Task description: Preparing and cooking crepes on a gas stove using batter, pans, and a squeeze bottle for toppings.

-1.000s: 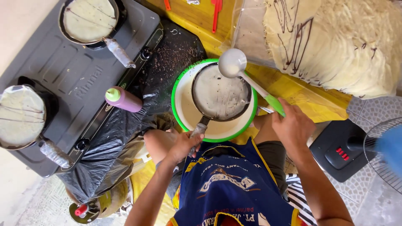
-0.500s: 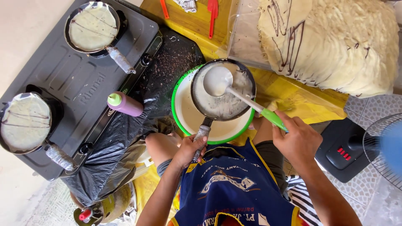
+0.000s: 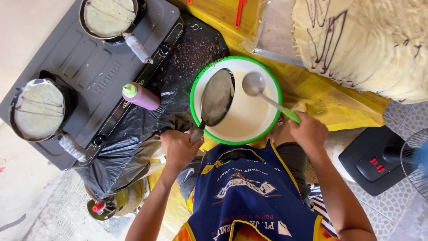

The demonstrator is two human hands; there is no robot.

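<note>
- L hand point(image 3: 178, 149): forearm comes up from bottom edge, wrist bent a bit, fingers clamped round the handle of a small pan point(image 3: 217, 97). Knuckles up, thumb side twd the bowl.
- Pan: just beyond L fingertips, tilted steeply on edge over the green-rimmed bowl point(image 3: 198, 89); inside face coated w/ pale batter. Lower lip of pan looks to sit in/at the batter; can't tell if touching.
- R hand point(image 3: 310, 131): forearm rises from bottom-right corner, fist closed on the green handle of a ladle point(image 3: 255, 83), back of hand up.
- Ladle: metal shaft runs up-left from R fingers; round cup hangs over the bowl, just right of the pan, apart from it.
- Bowl: between the two hands & slightly past them, holds pale liquid batter, sits on yellow surface.
- Apron point(image 3: 249, 196): blue w/ yellow trim, below both hands.
- Left of L fingers: black plastic sheet point(image 3: 120, 151); on it a purple squeeze bottle point(image 3: 141, 96) w/ green cap, lying tilted.
- Farther left: grey two-burner stove point(image 3: 89, 76); near pan point(image 3: 38, 109) & far pan point(image 3: 109, 17) each hold a pale thin round w/ dark lines.
- Well past R fingers: big stack of thin crepes point(image 3: 370, 44) w/ dark drizzle, on clear plastic.
- Right of R hand: black fan base point(image 3: 372, 163) w/ red buttons.
</note>
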